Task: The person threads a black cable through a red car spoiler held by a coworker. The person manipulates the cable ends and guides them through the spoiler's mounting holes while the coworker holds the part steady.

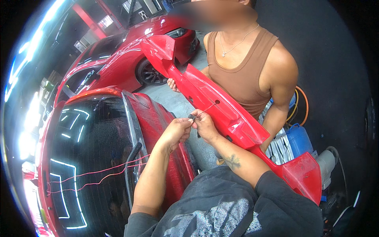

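Note:
In front of me a red car spoiler (221,106) is held up slantwise by a person in a brown tank top (237,63). A thin cable (207,108) comes out of a round hole in it and runs to my fingers. My left hand (178,133) is closed, thumb and fingertips pinching a small black connector (192,117). Right beside it, my right hand (204,125) pinches the cable near that connector, and the fingertips of both hands almost meet. The other person's hand (173,85) grips the spoiler's far edge.
To the left stands a red car, its rear window (90,150) crossed by pink wires (98,173) and bordered by a wiper (132,158). Behind it is another red car (130,55). At right are a blue container (298,138) and an orange hose (306,104).

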Tool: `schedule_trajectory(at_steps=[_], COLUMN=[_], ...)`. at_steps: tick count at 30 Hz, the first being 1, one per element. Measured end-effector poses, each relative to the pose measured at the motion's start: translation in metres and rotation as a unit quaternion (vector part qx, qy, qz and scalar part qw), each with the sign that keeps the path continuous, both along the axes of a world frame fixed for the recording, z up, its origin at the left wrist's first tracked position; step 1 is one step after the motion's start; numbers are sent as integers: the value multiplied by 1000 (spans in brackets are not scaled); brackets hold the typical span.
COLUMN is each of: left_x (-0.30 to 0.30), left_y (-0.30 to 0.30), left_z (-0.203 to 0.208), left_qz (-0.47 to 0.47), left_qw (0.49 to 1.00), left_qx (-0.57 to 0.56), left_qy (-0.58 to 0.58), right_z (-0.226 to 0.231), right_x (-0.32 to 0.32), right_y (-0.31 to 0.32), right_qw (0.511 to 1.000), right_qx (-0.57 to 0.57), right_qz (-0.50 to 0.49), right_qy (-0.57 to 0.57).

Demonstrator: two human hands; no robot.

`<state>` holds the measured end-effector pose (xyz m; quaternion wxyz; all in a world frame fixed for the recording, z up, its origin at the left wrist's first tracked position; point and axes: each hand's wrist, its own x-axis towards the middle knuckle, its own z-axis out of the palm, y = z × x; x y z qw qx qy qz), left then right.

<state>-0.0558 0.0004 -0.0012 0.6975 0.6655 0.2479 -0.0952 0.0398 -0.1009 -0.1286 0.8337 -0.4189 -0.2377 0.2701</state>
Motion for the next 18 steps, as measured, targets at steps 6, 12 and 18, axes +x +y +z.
schedule_trajectory(at_steps=[6,12,18], left_x=[5,8,12], left_y=[4,10,18], left_z=[7,3,10], left_qz=[14,9,-19], left_qw=[999,999,999], left_qx=[-34,-34,-41], left_qy=[7,19,24], right_z=[0,2,8], right_x=[2,-2,-10], right_y=[4,2,-11], right_qw=[998,995,977], right_qx=[31,32,-57], right_qz=[-34,-89,-202], right_qy=[44,38,-27])
